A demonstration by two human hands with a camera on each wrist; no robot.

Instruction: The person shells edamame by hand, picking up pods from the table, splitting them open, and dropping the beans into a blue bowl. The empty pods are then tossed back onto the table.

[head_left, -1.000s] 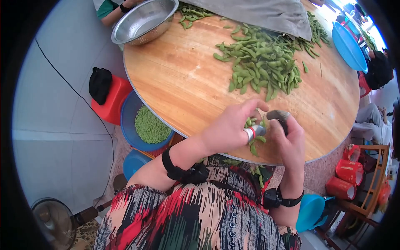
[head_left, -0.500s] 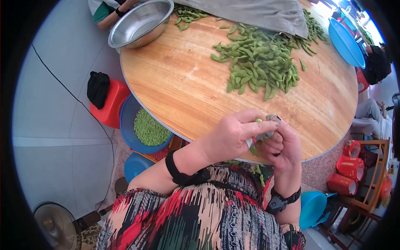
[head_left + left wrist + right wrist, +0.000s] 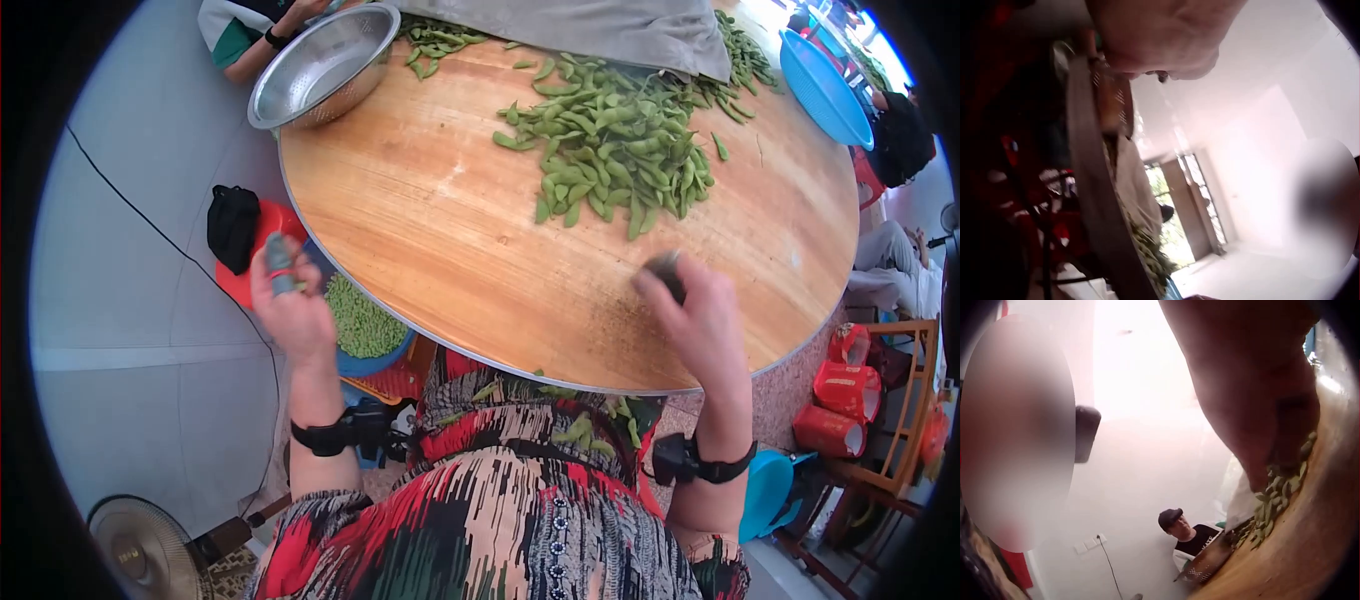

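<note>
In the head view my left hand [image 3: 292,305] is out past the table's left edge, beside the blue basin [image 3: 400,352] of shelled green soybeans [image 3: 362,318]. It wears a grey finger cover with a red band, and a bit of green shows between its curled fingers. My right hand [image 3: 705,315], a dark cover on one finger, hangs loosely curled low over the wooden table [image 3: 450,250], with nothing visible in it. Beyond it lies a heap of edamame pods [image 3: 620,140]. Both wrist views show the hands dark, with fingertips mostly hidden.
A steel colander [image 3: 325,65] stands at the table's far left, near another person's arm [image 3: 255,60]. Grey cloth [image 3: 620,30] covers pods at the back. A blue basket [image 3: 825,90] is at the right. Several pods [image 3: 585,435] lie on my lap. A fan [image 3: 150,550] stands lower left.
Both hands worked together over the table's near edge, green pods between them. They have since parted: the left swung left to the basin, the right stayed over the table. Pods now show on my lap.
</note>
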